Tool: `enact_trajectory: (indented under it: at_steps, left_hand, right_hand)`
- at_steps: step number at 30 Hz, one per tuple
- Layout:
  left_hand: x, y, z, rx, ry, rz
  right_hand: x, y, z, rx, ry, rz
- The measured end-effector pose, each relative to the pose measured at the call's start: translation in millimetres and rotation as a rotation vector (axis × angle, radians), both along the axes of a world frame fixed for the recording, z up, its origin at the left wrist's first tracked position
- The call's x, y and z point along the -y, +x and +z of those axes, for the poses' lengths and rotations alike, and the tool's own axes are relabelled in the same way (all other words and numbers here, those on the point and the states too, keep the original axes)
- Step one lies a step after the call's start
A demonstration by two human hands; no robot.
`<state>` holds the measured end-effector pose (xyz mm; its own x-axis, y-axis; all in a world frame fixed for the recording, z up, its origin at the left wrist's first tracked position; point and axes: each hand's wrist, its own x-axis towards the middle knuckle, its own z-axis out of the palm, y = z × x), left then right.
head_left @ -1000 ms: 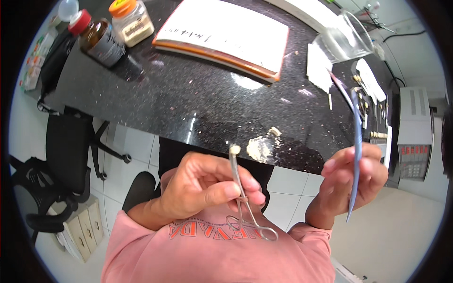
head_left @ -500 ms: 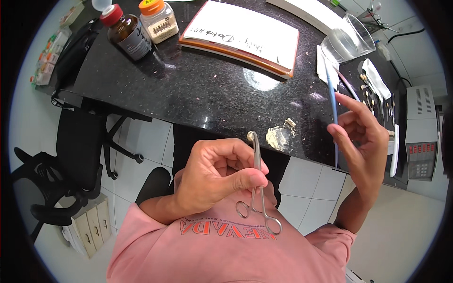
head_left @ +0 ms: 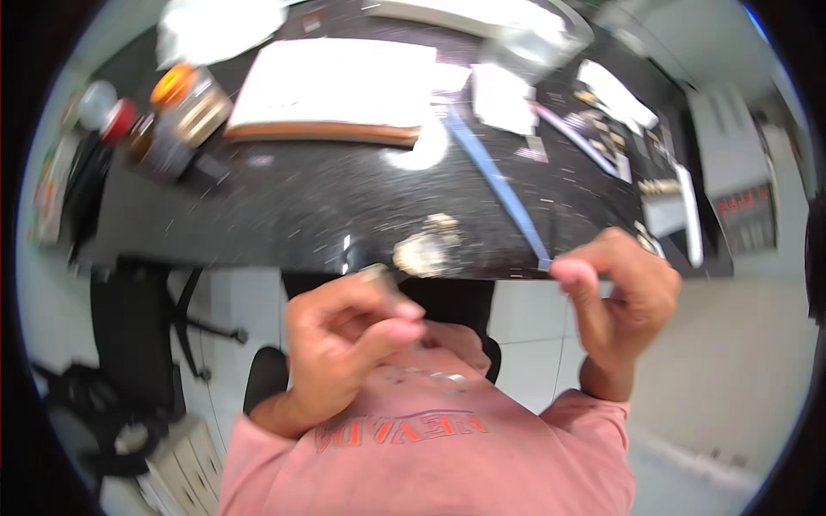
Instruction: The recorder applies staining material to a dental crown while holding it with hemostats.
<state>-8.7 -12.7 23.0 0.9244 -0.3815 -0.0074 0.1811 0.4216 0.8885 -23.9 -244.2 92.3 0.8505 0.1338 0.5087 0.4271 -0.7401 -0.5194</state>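
Note:
Motion blurs the view. My left hand [head_left: 340, 344] is closed, thumb and fingers pinching a metal hemostat [head_left: 443, 377] whose ring handles hang over the shirt. Its jaws rise past my fingers with a small cream piece [head_left: 374, 273] at the tip. My right hand [head_left: 624, 297] is at the table's front edge, thumb and forefinger closed at the near end of a slim blue stick-like tool [head_left: 495, 176], which slants away to the far left. Cream shavings and a pale lump [head_left: 422, 254] lie between the hands near the edge.
Behind are a white-topped book [head_left: 335, 86], an orange-lidded jar [head_left: 194, 107], a brown bottle [head_left: 155, 146] and a clear cup [head_left: 533, 52]. To the right lie a purple stick [head_left: 576, 142], small pale pieces and a white-handled tool [head_left: 690, 215]. A chair [head_left: 133, 327] stands at left.
The view has shifted and blurred. My right fingers have gone from the blue tool's middle to its near end, and the tool slants more. My left hand keeps the hemostat, now lower and harder to see.

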Motion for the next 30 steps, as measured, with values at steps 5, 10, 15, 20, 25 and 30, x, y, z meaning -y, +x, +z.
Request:
enact_trajectory:
  at_steps: [5, 10, 15, 20, 25, 30]
  left_hand:
    - [5.2, -9.2, -5.0, 0.051, 0.087, 0.095]
    - [3.6, -15.3, -2.0, -0.043, 0.087, -0.029]
    - [-6.0, -37.7, -9.8, -0.189, 0.14, -0.257]
    - [-8.9, -45.7, -15.5, -0.343, 0.107, -0.407]
    - [-6.6, -49.9, 9.8, -0.314, 0.279, -0.447]
    - [-17.4, -35.5, 11.3, 0.1, 0.452, -0.452]
  right_hand:
    - [36.4, -15.7, -0.6, 0.091, 0.076, -0.355]
    - [127.4, -29.0, 16.1, 0.039, 0.219, -0.755]
    - [215.2, -1.7, 7.6, -0.038, 0.143, -0.706]
    - [248.4, 38.3, -3.3, -0.143, -0.216, -0.755]
    - [266.8, 67.3, -12.9, -0.175, -0.404, -0.776]
    - [274.0, 89.0, -15.9, -0.216, -0.508, -0.737]
